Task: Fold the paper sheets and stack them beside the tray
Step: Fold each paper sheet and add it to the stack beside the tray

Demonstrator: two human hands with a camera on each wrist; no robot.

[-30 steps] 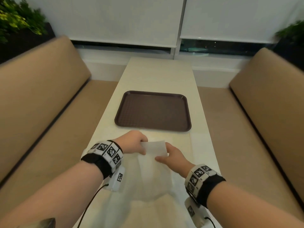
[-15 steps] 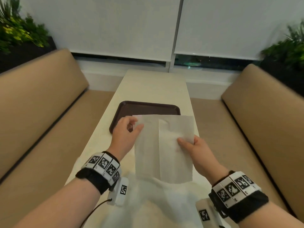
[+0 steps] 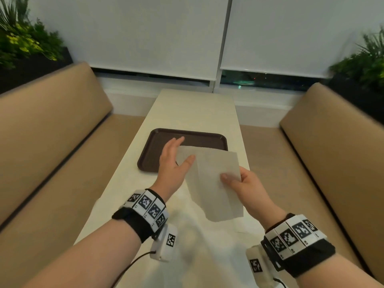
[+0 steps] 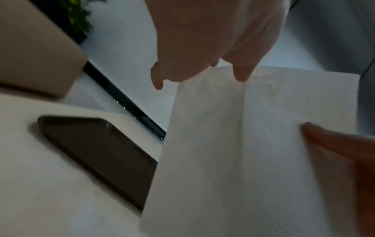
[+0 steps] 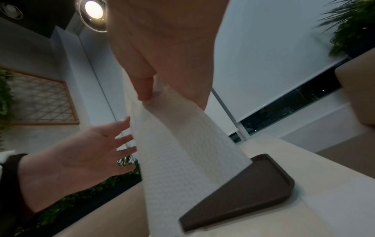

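A white paper sheet (image 3: 212, 179) with a vertical crease hangs in the air over the table's near half, in front of the dark brown tray (image 3: 187, 140). My right hand (image 3: 234, 179) pinches its right edge, thumb on the front. My left hand (image 3: 176, 154) is at the sheet's left edge with straight, spread fingers behind it and the thumb lying on the front. The right wrist view shows the sheet (image 5: 178, 152) draping down from my right hand (image 5: 162, 56), with the left hand (image 5: 81, 157) open beside it. More white sheets (image 3: 197, 246) lie flat on the table below.
The long cream table (image 3: 197, 109) runs away from me between two tan benches (image 3: 52, 132). The tray sits mid-table with nothing in it. Bare tabletop lies beyond the tray and in a strip on its right. Plants stand in both far corners.
The sheet came up off the pile in both hands. Since half a second ago my left hand's fingers have straightened and loosened from the left edge, and the sheet has tilted to the right.
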